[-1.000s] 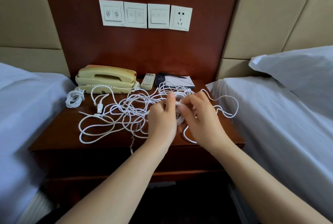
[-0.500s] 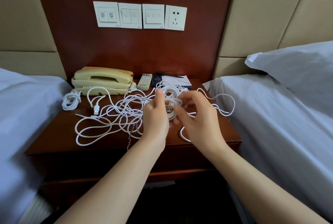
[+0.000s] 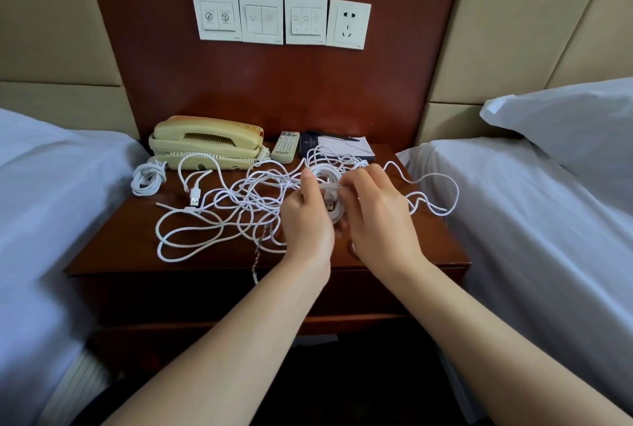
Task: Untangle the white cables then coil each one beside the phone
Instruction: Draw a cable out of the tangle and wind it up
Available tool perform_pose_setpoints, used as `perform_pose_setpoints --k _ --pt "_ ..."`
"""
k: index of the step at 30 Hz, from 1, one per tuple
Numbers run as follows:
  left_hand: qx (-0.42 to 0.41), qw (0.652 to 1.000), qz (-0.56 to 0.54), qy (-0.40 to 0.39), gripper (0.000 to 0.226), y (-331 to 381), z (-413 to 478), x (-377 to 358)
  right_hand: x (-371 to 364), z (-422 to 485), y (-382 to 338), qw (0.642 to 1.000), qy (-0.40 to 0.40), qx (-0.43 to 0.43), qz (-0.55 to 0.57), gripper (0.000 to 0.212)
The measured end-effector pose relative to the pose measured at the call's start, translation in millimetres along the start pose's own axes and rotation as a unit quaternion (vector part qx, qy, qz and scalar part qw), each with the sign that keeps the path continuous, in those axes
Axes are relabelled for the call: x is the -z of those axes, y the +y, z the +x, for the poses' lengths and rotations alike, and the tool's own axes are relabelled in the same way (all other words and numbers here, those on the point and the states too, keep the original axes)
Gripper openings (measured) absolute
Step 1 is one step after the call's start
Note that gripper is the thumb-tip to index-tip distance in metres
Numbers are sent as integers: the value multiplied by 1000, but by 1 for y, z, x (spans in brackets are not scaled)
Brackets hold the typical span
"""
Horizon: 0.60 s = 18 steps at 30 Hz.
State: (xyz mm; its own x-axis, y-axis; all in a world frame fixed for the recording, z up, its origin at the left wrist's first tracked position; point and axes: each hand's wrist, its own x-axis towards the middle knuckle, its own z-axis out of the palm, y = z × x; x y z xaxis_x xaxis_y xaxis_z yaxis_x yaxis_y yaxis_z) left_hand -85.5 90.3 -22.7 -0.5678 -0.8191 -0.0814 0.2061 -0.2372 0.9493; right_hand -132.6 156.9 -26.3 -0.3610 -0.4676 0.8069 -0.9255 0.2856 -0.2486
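Observation:
A tangle of white cables [image 3: 239,206] sprawls over the wooden nightstand [image 3: 113,254], one loop trailing onto the right bed. A cream phone [image 3: 205,143] stands at the back left, with one coiled white cable [image 3: 147,179] lying beside it at its left. Above the table's middle my left hand [image 3: 308,220] and my right hand [image 3: 376,216] hold a small coil of white cable [image 3: 330,186] between them. A USB plug of that coil sticks down between my hands. My right fingers pinch the strand at the coil's top.
A remote control [image 3: 286,151] and a notepad with a pen [image 3: 339,148] lie behind the tangle. A loose USB plug [image 3: 195,198] rests near the phone. Beds with white sheets flank the nightstand, a pillow [image 3: 565,131] on the right one. Switches and a socket [image 3: 281,20] sit on the wall panel.
Both hands have lifted the small coil a little and turned it, so its USB plug now shows between them. The tangle on the table lies much as before.

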Motion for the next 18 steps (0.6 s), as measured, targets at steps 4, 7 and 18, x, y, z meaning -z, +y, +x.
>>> perform_pose_setpoints --k 4,7,18 --pt "34 999 11 -15 51 -2 3 6 -8 -3 3 999 -35 -11 -22 11" --pt "28 999 9 -23 52 5 4 7 -2 2 3 985 -20 -104 137 5" --pt "54 992 -35 -110 57 10 6 0 8 -4 -6 937 -19 -174 303 24"
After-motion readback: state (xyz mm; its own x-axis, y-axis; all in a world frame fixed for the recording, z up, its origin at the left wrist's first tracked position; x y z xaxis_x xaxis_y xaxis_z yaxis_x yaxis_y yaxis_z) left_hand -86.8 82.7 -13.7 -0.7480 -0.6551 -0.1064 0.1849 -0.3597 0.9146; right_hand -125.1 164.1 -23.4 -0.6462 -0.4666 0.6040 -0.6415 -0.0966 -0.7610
